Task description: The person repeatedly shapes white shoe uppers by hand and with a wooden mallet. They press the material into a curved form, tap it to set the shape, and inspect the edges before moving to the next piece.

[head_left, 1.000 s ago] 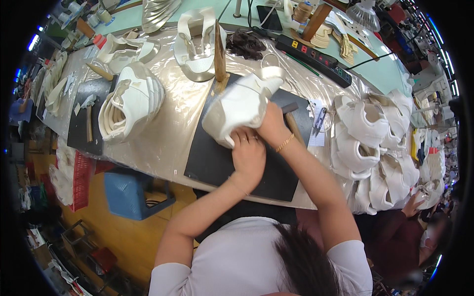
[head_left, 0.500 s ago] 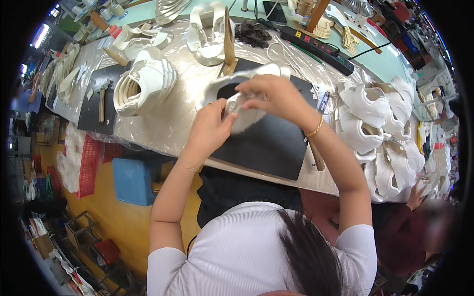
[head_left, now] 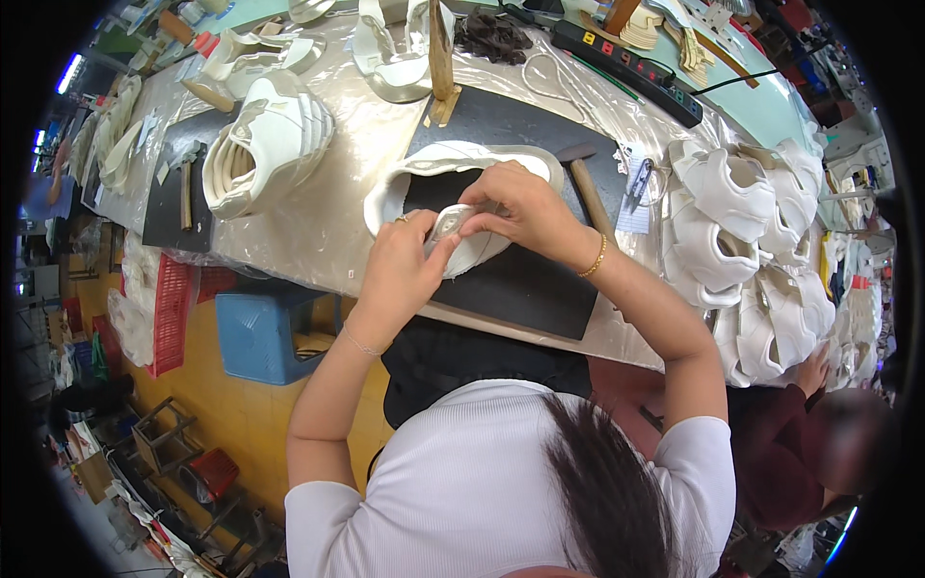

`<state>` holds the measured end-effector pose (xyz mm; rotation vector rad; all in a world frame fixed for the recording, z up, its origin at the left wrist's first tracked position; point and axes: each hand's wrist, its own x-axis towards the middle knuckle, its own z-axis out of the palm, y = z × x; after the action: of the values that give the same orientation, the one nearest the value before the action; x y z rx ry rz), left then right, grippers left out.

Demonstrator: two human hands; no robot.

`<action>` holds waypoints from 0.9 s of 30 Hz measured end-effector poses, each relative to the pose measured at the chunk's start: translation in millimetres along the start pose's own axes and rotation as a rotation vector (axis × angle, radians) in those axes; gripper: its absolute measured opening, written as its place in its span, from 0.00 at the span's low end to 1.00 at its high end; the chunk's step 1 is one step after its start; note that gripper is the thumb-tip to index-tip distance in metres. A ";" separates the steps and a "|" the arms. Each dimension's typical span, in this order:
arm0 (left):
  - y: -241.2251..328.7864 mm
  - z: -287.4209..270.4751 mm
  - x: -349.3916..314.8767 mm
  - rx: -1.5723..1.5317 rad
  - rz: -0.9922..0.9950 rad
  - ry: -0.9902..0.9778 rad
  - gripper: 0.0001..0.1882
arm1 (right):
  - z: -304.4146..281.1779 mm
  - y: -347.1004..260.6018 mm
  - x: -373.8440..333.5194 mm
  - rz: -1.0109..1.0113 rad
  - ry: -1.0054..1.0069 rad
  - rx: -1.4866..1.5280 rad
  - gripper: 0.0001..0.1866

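Note:
A white shoe upper (head_left: 390, 193) is held over the black mat (head_left: 540, 289), its rim forming an open loop. My left hand (head_left: 409, 260) pinches the near edge of the upper between thumb and fingers. Close beside it, my right hand (head_left: 520, 214) grips the same folded edge, fingertips bent inward. The fingertips of both hands nearly meet at this spot. To the right of the upper lies a hammer (head_left: 590, 197) with a wooden handle, partly behind my right forearm.
Nested white uppers (head_left: 270, 144) stand at left, near another hammer (head_left: 187, 188) on a dark mat. Stacked uppers (head_left: 718, 207) crowd the right side. A wooden post (head_left: 441, 53) rises behind the mat. A power strip (head_left: 626, 72) lies at the back. A co-worker's hand (head_left: 814, 371) is far right.
The upper was blurred by motion and now appears steadier, with its loop lower and farther left. My right forearm has dropped lower, and more of the hammer shows. The whole view has shifted slightly.

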<state>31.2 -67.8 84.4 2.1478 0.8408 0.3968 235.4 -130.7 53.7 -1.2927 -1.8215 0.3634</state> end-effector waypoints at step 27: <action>-25.2 -1.6 43.0 -0.880 -0.715 -0.694 0.09 | -12.1 10.1 -15.8 0.091 -0.209 0.147 0.17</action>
<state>50.7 -25.6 66.4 0.9545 0.7510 -0.3064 252.7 -143.0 46.9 -1.2763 -1.8719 0.6917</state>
